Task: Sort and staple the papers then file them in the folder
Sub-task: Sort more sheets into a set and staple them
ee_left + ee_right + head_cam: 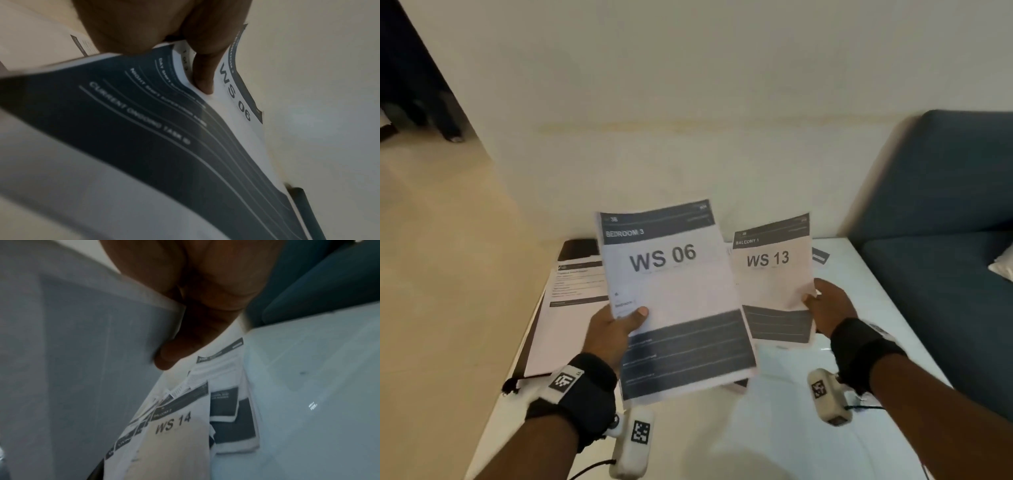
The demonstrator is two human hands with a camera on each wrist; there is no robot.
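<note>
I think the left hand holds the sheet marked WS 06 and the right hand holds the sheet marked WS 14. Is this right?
Not quite. The left hand does hold the WS 06 sheet, but the sheet in the right hand reads WS 13, as the head view shows. WS 14 lies on the table in the right wrist view.

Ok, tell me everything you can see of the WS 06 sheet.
The WS 06 sheet is white paper with a dark header band reading BEDROOM 3 and a dark lined block below. The left hand holds it above the table, thumb on its face. It bends slightly, with more sheets behind it.
</note>
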